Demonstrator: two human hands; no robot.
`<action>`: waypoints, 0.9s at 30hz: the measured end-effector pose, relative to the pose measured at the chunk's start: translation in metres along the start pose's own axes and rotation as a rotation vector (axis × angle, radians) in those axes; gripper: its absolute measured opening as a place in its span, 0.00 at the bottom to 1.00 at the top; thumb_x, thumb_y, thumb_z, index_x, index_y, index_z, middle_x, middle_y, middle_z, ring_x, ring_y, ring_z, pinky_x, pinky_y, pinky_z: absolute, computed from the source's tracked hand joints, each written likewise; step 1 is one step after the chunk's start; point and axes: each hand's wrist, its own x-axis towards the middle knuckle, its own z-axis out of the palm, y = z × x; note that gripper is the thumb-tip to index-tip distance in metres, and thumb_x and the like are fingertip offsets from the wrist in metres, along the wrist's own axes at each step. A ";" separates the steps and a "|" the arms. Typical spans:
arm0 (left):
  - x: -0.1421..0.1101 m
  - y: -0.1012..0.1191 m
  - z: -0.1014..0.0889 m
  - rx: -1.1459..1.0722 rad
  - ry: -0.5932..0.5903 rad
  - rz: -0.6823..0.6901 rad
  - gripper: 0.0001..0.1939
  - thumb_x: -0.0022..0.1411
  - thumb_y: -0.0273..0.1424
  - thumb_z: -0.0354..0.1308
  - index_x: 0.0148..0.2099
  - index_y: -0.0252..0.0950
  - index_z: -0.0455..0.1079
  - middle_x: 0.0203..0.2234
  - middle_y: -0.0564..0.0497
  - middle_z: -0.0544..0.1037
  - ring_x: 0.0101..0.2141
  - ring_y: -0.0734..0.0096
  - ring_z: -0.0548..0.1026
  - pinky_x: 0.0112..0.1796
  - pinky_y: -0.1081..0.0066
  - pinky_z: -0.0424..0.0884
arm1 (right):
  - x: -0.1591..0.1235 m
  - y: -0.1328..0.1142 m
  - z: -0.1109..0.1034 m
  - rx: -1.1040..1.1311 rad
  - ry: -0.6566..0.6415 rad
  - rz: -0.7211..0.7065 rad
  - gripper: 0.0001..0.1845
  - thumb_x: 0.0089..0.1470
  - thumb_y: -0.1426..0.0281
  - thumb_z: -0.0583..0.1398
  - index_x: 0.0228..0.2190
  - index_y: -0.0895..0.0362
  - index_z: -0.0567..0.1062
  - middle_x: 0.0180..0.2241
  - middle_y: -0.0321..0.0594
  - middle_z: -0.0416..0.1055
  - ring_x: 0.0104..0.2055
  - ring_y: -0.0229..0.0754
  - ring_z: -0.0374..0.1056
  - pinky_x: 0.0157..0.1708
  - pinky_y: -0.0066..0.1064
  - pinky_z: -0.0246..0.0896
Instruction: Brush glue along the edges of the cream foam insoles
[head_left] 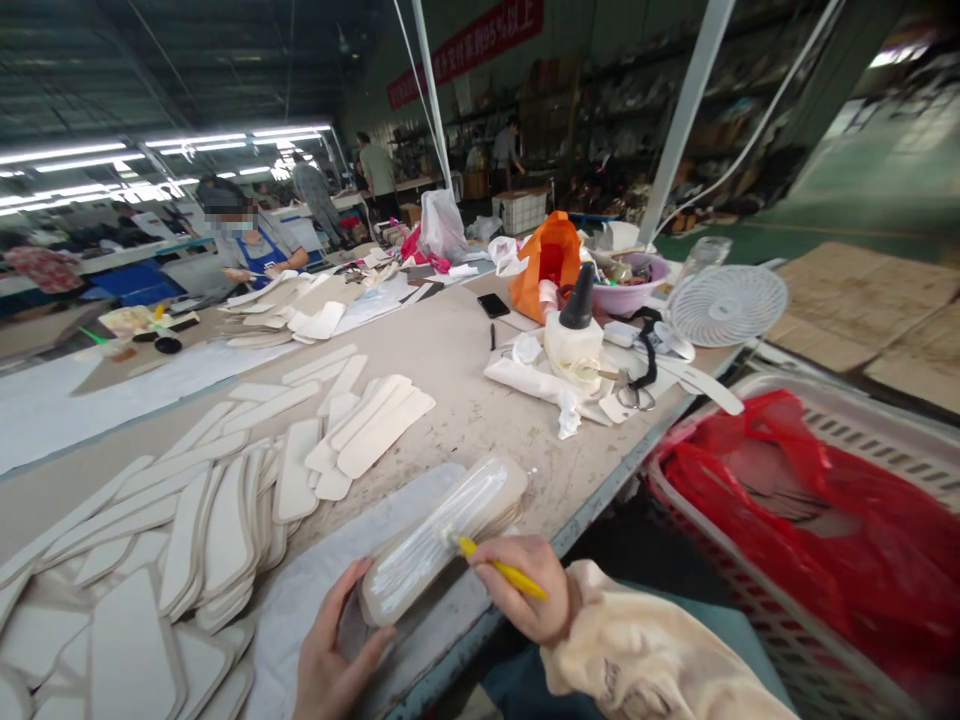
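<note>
A stack of long, round-ended pale pieces (495,482) lies on a whitish sheet (300,610) near the table's edge. Its top piece has a glossy, wet-looking coat with streaks along its length. In my right hand (529,590) is a brush with a yellow handle (517,577); its pale tip touches the coated surface near the middle. My left hand (341,635) is at the stack's near end, thumb and fingers spread around the corner, fingertips at its edge. Many similar uncoated pale pieces (225,520) lie overlapping to the left.
Ahead right stand a white bottle with a black cone top (574,335), scissors (636,398), an orange bag (546,265) and a white fan grille (727,305). A phone (493,305) lies behind. Right of the table is a basket (720,545) with red plastic. A co-worker (255,245) sits across.
</note>
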 end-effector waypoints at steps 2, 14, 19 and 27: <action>-0.002 0.000 0.000 -0.086 0.001 -0.028 0.37 0.49 0.39 0.66 0.61 0.43 0.60 0.58 0.45 0.67 0.57 0.48 0.64 0.57 0.50 0.61 | 0.001 0.000 -0.002 0.107 0.119 0.066 0.07 0.57 0.71 0.56 0.37 0.54 0.73 0.23 0.34 0.70 0.24 0.37 0.68 0.26 0.27 0.63; 0.047 0.019 -0.040 -0.177 0.036 -0.260 0.21 0.58 0.45 0.55 0.46 0.36 0.73 0.44 0.43 0.78 0.45 0.55 0.76 0.47 0.59 0.73 | 0.011 0.026 -0.033 0.550 0.669 0.432 0.12 0.58 0.60 0.58 0.36 0.56 0.72 0.20 0.34 0.68 0.19 0.34 0.59 0.17 0.24 0.56; 0.127 0.013 -0.049 0.350 0.150 0.056 0.21 0.57 0.44 0.56 0.47 0.37 0.72 0.45 0.44 0.77 0.47 0.56 0.73 0.52 0.57 0.67 | 0.013 0.022 -0.035 0.582 0.686 0.432 0.13 0.58 0.59 0.58 0.36 0.57 0.71 0.21 0.34 0.68 0.21 0.34 0.59 0.19 0.25 0.56; 0.207 -0.017 -0.017 0.861 -0.162 0.361 0.23 0.55 0.37 0.59 0.51 0.31 0.70 0.51 0.38 0.72 0.53 0.50 0.67 0.53 0.55 0.65 | 0.016 0.029 -0.041 0.578 0.712 0.419 0.13 0.58 0.59 0.57 0.37 0.57 0.71 0.21 0.34 0.68 0.20 0.33 0.59 0.19 0.26 0.55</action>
